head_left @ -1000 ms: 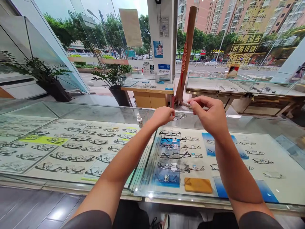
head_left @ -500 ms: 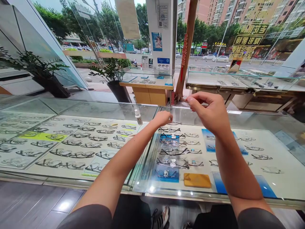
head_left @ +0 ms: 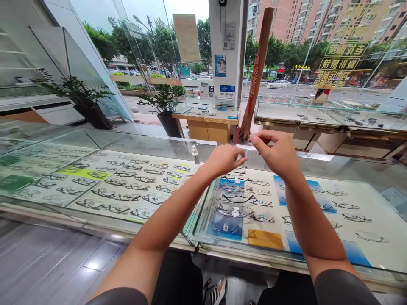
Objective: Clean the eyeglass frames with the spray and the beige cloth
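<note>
My left hand [head_left: 226, 159] hovers over the glass display counter [head_left: 143, 144], its thumb and fingers a little apart with nothing visible between them. My right hand [head_left: 277, 153] is raised close beside it, thumb and fingers pinched together. Whatever that pinch holds, if anything, is too small to make out. Under the glass, several pairs of eyeglasses [head_left: 237, 198] lie in rows below both hands. To the left of my left hand, a small white bottle [head_left: 196, 156] stands upright on the counter.
A yellow-brown flat case [head_left: 265, 239] lies near the counter's front edge. Blue cards [head_left: 219, 231] sit under some glasses. Beyond the counter are potted plants [head_left: 170, 123], a leaning wooden post [head_left: 257, 72] and more display cases [head_left: 295, 110].
My left hand has moved right and up, nearer my right hand, and its fingers have parted. My right hand stays pinched and is slightly lower. The view has shifted a little.
</note>
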### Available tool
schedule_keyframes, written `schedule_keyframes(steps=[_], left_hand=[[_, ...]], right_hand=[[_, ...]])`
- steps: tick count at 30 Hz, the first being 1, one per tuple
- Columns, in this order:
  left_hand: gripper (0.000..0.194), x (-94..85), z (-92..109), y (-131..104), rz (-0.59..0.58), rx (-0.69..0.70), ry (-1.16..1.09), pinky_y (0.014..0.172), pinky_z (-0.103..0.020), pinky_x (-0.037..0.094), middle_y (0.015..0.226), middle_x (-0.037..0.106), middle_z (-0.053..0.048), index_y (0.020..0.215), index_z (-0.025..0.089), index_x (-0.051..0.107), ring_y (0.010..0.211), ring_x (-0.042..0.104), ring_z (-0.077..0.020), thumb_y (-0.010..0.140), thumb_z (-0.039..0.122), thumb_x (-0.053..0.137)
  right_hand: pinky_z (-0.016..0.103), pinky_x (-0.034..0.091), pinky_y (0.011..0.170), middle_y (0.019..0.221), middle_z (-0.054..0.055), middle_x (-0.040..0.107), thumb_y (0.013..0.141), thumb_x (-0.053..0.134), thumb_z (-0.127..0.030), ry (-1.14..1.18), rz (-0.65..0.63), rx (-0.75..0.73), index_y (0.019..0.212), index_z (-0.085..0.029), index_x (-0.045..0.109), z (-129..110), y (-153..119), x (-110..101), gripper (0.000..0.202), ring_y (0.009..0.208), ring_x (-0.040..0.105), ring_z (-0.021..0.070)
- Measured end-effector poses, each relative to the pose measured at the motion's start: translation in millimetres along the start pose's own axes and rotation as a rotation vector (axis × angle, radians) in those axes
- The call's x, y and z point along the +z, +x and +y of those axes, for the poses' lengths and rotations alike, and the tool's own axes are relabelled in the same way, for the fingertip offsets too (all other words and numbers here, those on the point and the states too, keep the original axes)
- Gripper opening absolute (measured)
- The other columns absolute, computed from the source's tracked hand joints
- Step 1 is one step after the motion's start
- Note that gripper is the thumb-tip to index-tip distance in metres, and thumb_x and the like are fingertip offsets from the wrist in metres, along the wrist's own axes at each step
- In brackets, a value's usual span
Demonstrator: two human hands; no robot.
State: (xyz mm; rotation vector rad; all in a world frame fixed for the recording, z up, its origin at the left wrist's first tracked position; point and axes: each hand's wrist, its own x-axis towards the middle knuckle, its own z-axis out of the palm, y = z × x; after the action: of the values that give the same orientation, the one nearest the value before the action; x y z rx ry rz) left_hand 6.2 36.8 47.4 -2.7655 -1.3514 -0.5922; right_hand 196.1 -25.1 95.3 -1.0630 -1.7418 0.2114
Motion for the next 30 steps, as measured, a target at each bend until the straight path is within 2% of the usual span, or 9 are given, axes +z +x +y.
schedule_keyframes(steps=[3, 6, 9, 11, 15, 17, 22, 26, 30], left_hand=[[0.029, -13.1, 24.7, -66.6, 0.082, 0.032, -0.141, 0.065, -0.028, 0.038, 0.069, 0.070, 0.000, 0.095, 0.024, 0.081, 0.062, 0.059, -0.0152, 0.102, 0.045, 0.062], [0.034, -3.7, 34.3, -154.3, 0.263, -0.061, -0.353, 0.058, -0.027, 0.036, 0.060, 0.063, 0.001, 0.084, 0.022, 0.079, 0.054, 0.052, -0.0126, 0.102, 0.047, 0.062], [0.043, 34.2, 29.0, -242.9, 0.586, -0.286, -0.593, 0.057, -0.029, 0.042, 0.063, 0.068, -0.002, 0.074, 0.021, 0.077, 0.056, 0.055, -0.0151, 0.101, 0.051, 0.060], [0.049, 71.5, 17.7, -292.2, 0.889, -0.568, -0.672, 0.057, -0.030, 0.042, 0.062, 0.064, -0.004, 0.069, 0.020, 0.074, 0.057, 0.054, -0.0163, 0.100, 0.055, 0.058], [0.047, 141.1, -15.9, -364.5, 1.140, -1.121, -0.988, 0.052, -0.026, 0.033, 0.057, 0.045, 0.002, 0.067, 0.018, 0.070, 0.054, 0.037, -0.0109, 0.080, 0.063, 0.072], [0.046, 163.6, -32.4, -391.3, 1.156, -1.248, -1.022, 0.054, -0.024, 0.035, 0.060, 0.044, 0.003, 0.071, 0.017, 0.069, 0.056, 0.040, -0.0109, 0.077, 0.062, 0.072], [0.039, 195.9, -60.2, -432.2, 1.067, -1.501, -1.153, 0.060, -0.023, 0.044, 0.087, 0.066, -0.003, 0.098, 0.017, 0.069, 0.068, 0.062, -0.0125, 0.079, 0.051, 0.076], [0.038, 216.1, -73.7, -435.9, 0.887, -1.621, -1.274, 0.071, -0.028, 0.054, 0.102, 0.071, -0.007, 0.112, 0.019, 0.067, 0.079, 0.072, -0.0163, 0.086, 0.043, 0.081], [0.041, 233.1, -82.8, -423.8, 0.712, -1.631, -1.348, 0.092, -0.041, 0.062, 0.127, 0.070, -0.012, 0.131, 0.017, 0.066, 0.107, 0.073, -0.0238, 0.099, 0.040, 0.075]], right_hand=[[0.033, 0.042, 0.064, 0.071, 0.002, 0.075, 0.094, 0.066, -0.041, -0.031, 0.003, -0.028, 0.076, -0.022, 0.081, -5.4, -6.2, 2.2, 0.030, 0.067, 0.062, 0.0187], [0.034, 0.042, 0.065, 0.074, 0.003, 0.077, 0.096, 0.065, -0.048, -0.036, -0.049, -0.058, 0.077, -0.022, 0.082, -14.7, -14.2, 7.5, 0.036, 0.068, 0.064, 0.0197], [0.033, 0.039, 0.066, 0.074, 0.003, 0.077, 0.095, 0.063, -0.051, -0.102, -0.115, -0.057, 0.080, -0.022, 0.082, -22.3, -22.3, 21.3, 0.038, 0.067, 0.064, 0.0194], [0.033, 0.037, 0.065, 0.073, 0.004, 0.076, 0.096, 0.059, -0.051, -0.190, -0.208, -0.026, 0.079, -0.022, 0.081, -21.6, -29.2, 34.5, 0.040, 0.066, 0.062, 0.0190], [0.033, 0.033, 0.062, 0.075, 0.005, 0.077, 0.094, 0.055, -0.054, -0.371, -0.368, 0.104, 0.078, -0.022, 0.080, 1.7, -55.2, 53.9, 0.043, 0.068, 0.061, 0.0213], [0.034, 0.031, 0.062, 0.073, 0.007, 0.076, 0.095, 0.052, -0.055, -0.437, -0.424, 0.152, 0.076, -0.022, 0.079, 21.2, -75.8, 53.2, 0.046, 0.068, 0.061, 0.0229], [0.035, 0.032, 0.062, 0.073, 0.008, 0.076, 0.092, 0.050, -0.059, -0.534, -0.473, 0.295, 0.077, -0.023, 0.079, 69.0, -137.3, 22.5, 0.048, 0.069, 0.060, 0.0248], [0.035, 0.035, 0.063, 0.075, 0.008, 0.077, 0.089, 0.051, -0.063, -0.549, -0.416, 0.398, 0.081, -0.024, 0.081, 97.5, -184.4, -10.1, 0.050, 0.070, 0.061, 0.0258], [0.036, 0.039, 0.066, 0.085, 0.010, 0.081, 0.087, 0.054, -0.059, -0.569, -0.213, 0.396, 0.091, -0.022, 0.084, 118.5, -227.5, -33.5, 0.048, 0.076, 0.067, 0.0279]])
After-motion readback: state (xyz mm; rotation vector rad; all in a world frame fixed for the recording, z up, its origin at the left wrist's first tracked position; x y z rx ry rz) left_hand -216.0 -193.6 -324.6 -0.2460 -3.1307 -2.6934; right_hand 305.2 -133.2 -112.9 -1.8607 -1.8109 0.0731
